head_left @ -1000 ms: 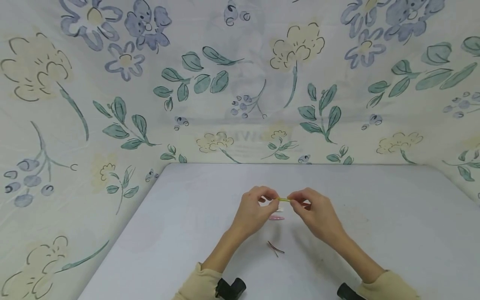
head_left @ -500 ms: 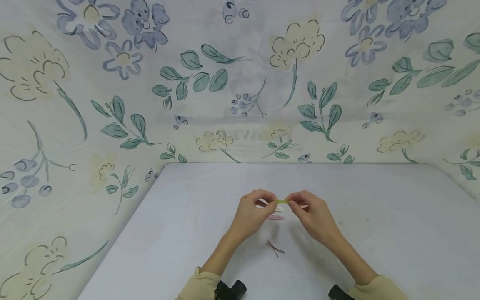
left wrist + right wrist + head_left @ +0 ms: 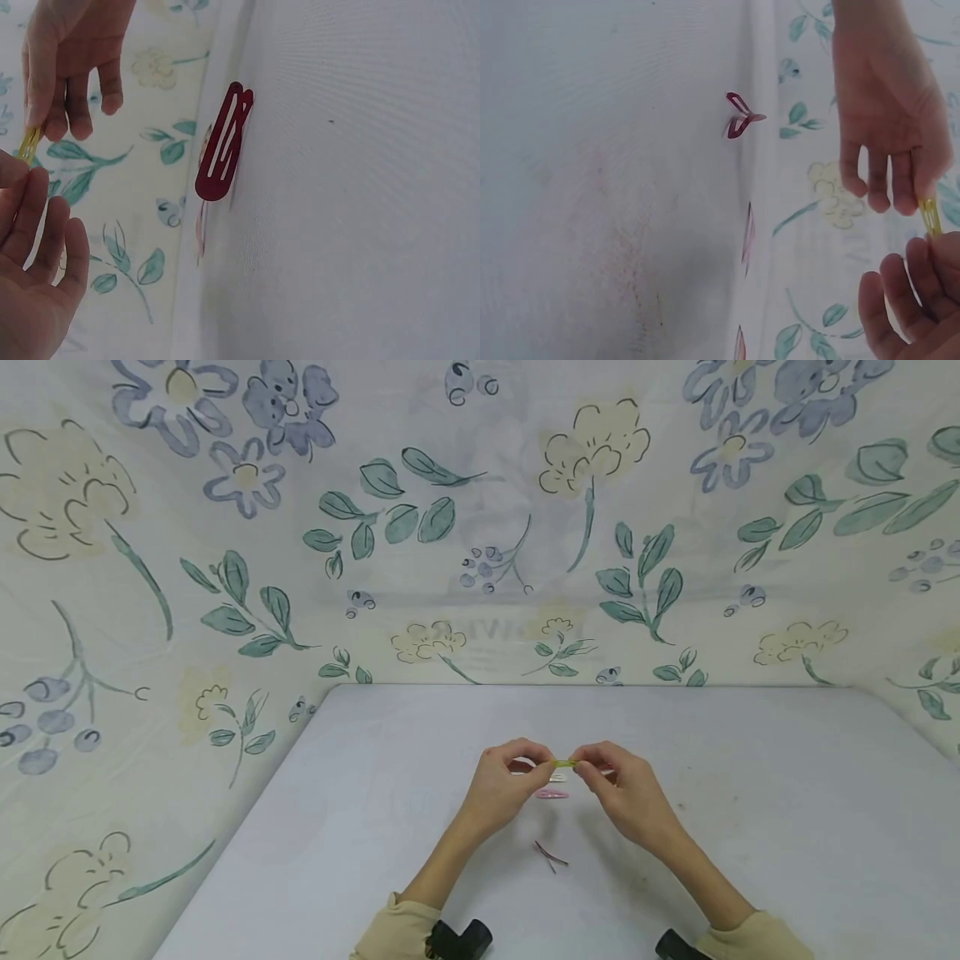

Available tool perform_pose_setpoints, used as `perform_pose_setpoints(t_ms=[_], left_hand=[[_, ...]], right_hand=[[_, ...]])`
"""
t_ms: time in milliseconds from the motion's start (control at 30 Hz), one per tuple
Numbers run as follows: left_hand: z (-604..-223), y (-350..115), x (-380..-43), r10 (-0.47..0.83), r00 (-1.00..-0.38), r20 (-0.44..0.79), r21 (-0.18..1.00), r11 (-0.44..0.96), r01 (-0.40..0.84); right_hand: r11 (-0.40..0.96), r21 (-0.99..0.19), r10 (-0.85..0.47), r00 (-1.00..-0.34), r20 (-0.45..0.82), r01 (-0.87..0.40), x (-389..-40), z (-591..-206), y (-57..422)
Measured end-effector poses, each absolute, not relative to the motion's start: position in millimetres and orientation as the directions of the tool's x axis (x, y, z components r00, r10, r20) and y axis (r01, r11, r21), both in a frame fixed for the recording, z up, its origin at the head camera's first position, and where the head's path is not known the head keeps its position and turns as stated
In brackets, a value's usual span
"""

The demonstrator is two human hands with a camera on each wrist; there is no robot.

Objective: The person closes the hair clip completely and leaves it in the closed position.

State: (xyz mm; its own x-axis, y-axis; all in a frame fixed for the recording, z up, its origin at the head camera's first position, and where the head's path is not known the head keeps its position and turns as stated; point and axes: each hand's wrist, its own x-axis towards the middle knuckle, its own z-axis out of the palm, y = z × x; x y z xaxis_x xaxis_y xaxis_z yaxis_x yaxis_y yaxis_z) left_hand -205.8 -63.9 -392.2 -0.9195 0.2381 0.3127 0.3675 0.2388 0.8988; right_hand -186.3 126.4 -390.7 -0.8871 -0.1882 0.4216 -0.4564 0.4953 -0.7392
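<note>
A yellow snap hair clip (image 3: 564, 763) is held between both hands above the white table. My left hand (image 3: 506, 789) pinches its left end with thumb and index finger. The right hand (image 3: 628, 789) pinches the other end the same way. In the left wrist view, the yellow clip (image 3: 28, 145) spans the two hands' fingertips, which cover its ends. Below the hands, a dark red snap clip (image 3: 550, 856) stands on the table, its parts spread apart. A pink clip (image 3: 552, 794) and a white clip (image 3: 557, 778) lie farther back, partly near the left fingers.
Something reddish (image 3: 606, 769) shows behind the right fingers, mostly hidden. The white tabletop (image 3: 787, 793) extends to both sides. A flower-patterned cloth (image 3: 480, 552) rises at the back and left. Black wrist mounts (image 3: 459, 939) sit by the sleeves.
Both hands have lowered slightly with the yellow clip, and the right hand has shifted a little left, mostly in the first half second. The other clips stay where they were.
</note>
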Motion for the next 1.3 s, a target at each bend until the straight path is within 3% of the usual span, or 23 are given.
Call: perform_pose_setpoints(t_ms=[500,967,1300], left_hand=[[-388,-68,-203,0.279,-0.933,0.229,0.94,0.187,0.287],[-391,-70,-203,0.317,-0.933,0.172,0.96,0.157,0.231],[-388,-67,-201,0.302,-0.934,0.191,0.952,0.174,0.251]], right_hand=[[0.379,-0.842,-0.238,-0.92,0.311,-0.383,-184,-388,129],[0.292,-0.891,-0.347,-0.907,0.24,-0.347,-188,-389,137],[0.259,-0.913,-0.309,-0.923,0.23,-0.315,-189,-389,134]])
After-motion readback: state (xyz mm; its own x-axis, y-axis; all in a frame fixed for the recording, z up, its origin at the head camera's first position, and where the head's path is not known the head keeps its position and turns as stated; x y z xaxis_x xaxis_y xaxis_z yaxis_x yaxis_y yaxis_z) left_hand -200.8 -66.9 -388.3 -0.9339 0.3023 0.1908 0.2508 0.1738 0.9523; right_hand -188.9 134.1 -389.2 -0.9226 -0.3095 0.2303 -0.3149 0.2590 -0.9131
